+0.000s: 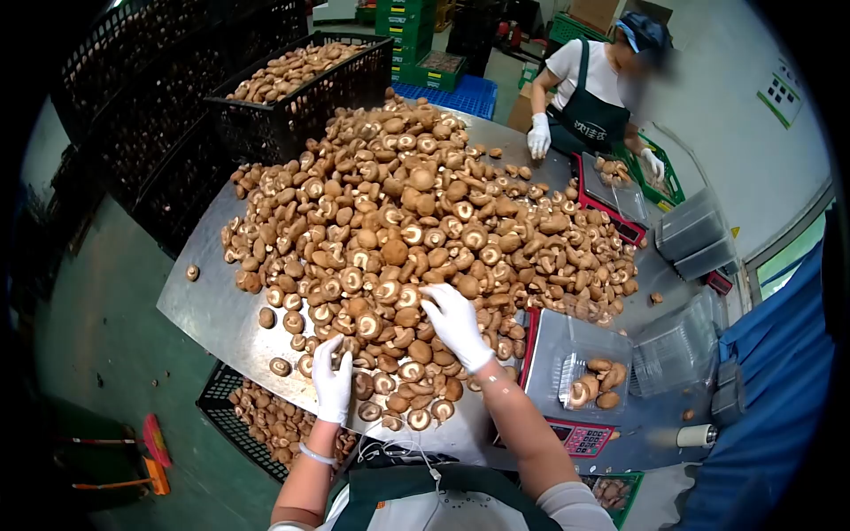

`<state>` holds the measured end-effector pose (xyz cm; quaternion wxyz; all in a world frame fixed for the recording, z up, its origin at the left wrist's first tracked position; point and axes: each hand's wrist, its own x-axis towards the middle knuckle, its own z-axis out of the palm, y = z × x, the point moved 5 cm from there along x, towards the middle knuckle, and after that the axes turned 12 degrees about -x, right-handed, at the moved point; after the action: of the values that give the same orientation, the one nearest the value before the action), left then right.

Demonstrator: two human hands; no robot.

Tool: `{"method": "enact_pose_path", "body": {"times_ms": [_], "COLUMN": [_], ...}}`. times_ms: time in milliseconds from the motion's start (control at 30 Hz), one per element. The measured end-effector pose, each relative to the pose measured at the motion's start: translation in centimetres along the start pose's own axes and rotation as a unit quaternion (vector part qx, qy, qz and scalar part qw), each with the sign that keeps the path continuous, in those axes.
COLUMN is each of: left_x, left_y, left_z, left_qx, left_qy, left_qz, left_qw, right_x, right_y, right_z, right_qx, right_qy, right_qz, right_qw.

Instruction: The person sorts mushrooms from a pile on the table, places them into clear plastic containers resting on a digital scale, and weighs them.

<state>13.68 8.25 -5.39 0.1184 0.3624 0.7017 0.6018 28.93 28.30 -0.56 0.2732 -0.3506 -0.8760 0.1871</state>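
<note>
A large heap of brown shiitake mushrooms (394, 252) covers the metal table (212, 257). My left hand (332, 388), in a white glove, is at the heap's near edge, its fingers apart and slightly curled beside some mushrooms. Nothing shows in its grasp. My right hand (457, 329), also gloved, reaches over the pile with fingers extended, the tips touching mushrooms. Right of it, a clear plastic box (595, 365) holding several mushrooms rests on a red-framed scale (577, 437).
A black crate (305, 97) of mushrooms stands at the back left; another crate (221, 389) is below the table's near edge. Across the table, a co-worker (593, 97) in white gloves is by a second scale (611, 199). Stacked clear boxes (677, 345) are at right.
</note>
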Motion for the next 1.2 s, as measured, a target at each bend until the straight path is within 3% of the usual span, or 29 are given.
{"method": "enact_pose_path", "body": {"times_ms": [100,167,267,300,367,433,500,567,633,700,733,767,800,833,900,933,1033,1100,1167,1200], "left_x": [2.1,3.3,4.4,4.6,5.2,5.6,6.4,6.5,5.2,3.3,2.4,1.8,1.0,0.3,0.2,0.5,2.2,3.5,4.8,5.2], "left_y": [-1.0,-1.5,-0.9,-0.6,-1.0,-0.6,0.3,0.3,-1.5,-1.7,-1.1,-0.4,-1.0,-2.1,-3.1,-3.1,-2.9,-3.3,-2.6,-2.4], "left_z": [0.6,1.6,3.4,3.9,4.6,3.7,0.8,-3.3,-6.8,-6.7,-5.9,-5.2,-4.3,-3.7,-3.3,-3.6,-6.7,-9.6,-11.3,-11.8], "left_qx": [-0.056,-0.002,0.068,0.097,0.094,0.045,-0.048,-0.069,-0.152,-0.403,-0.458,-0.511,-0.559,-0.593,-0.606,-0.618,-0.650,-0.648,-0.704,-0.695], "left_qy": [-0.022,-0.069,-0.173,-0.190,-0.223,-0.207,-0.227,-0.417,-0.500,-0.401,-0.358,-0.314,-0.305,-0.255,-0.217,-0.205,-0.124,-0.051,-0.004,-0.006], "left_qz": [-0.078,0.002,0.035,0.049,0.060,0.071,0.034,-0.005,-0.148,-0.280,-0.309,-0.333,-0.357,-0.402,-0.402,-0.385,-0.345,-0.325,-0.291,-0.272], "left_qw": [0.995,0.998,0.982,0.976,0.968,0.975,0.972,0.906,0.840,0.774,0.752,0.727,0.683,0.649,0.651,0.654,0.666,0.687,0.648,0.666], "right_x": [1.5,1.7,1.2,0.7,-0.9,-2.3,-2.8,-3.0,-3.1,-2.2,-1.8,-2.0,-0.8,0.3,1.5,1.6,2.0,1.2,1.6,3.5], "right_y": [-0.3,-0.2,1.2,2.0,3.3,3.6,2.9,2.4,0.7,-3.0,-5.1,-6.7,-7.4,-8.1,-7.3,-5.9,-5.6,-10.3,-11.8,-10.8], "right_z": [5.1,5.8,4.6,4.2,4.4,4.1,3.3,2.5,2.0,2.2,3.2,4.8,4.9,4.9,6.5,8.1,8.8,7.2,6.9,6.7], "right_qx": [-0.154,-0.165,0.032,0.092,0.359,0.498,0.552,0.530,0.504,0.309,0.336,0.412,0.266,0.108,-0.153,-0.196,-0.158,0.065,0.007,-0.016], "right_qy": [-0.004,0.010,0.036,-0.011,-0.086,-0.084,-0.066,-0.070,-0.077,-0.165,-0.226,-0.298,-0.224,-0.139,-0.101,-0.128,-0.161,-0.253,-0.220,-0.200], "right_qz": [-0.039,-0.028,0.048,0.109,0.296,0.332,0.323,0.327,0.307,0.154,0.100,0.185,0.098,0.007,-0.049,-0.067,-0.027,-0.081,-0.155,-0.083], "right_qw": [0.987,0.986,0.998,0.990,0.881,0.797,0.766,0.780,0.804,0.924,0.909,0.841,0.933,0.984,0.982,0.970,0.974,0.962,0.963,0.976]}}
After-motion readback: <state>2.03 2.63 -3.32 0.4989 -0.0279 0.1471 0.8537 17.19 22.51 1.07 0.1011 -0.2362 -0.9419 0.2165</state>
